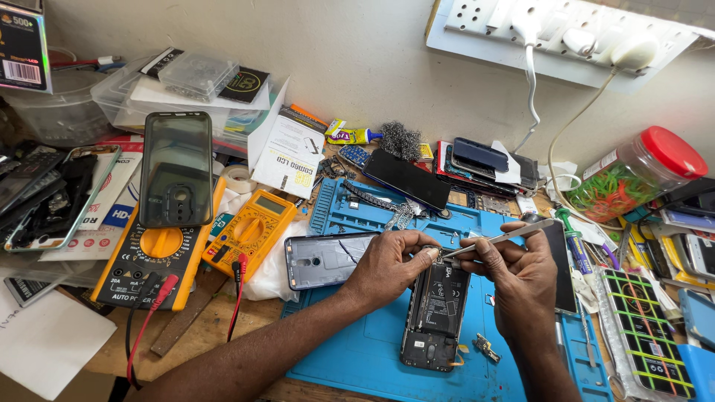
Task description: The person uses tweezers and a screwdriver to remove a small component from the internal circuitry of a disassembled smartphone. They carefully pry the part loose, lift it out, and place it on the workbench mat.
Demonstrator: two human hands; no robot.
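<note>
The opened phone [436, 313] lies on the blue mat [357, 350], its top end under both hands. The left hand [387, 264] presses down on the top edge of the phone, fingers curled and pinching there, though I cannot tell if it grips a small part or only steadies the frame. The right hand [521, 275] is closed around metal tweezers [495, 240], and their tips meet the phone just beside the left fingertips. To do this step well, I think the tweezers should stay at a low angle and move gently, because the board parts near the tips look delicate. The left hand should keep the phone from sliding. A grey back cover [328, 259] rests beside the phone on the left, and a small loose part [485, 347] lies near its lower end.
</note>
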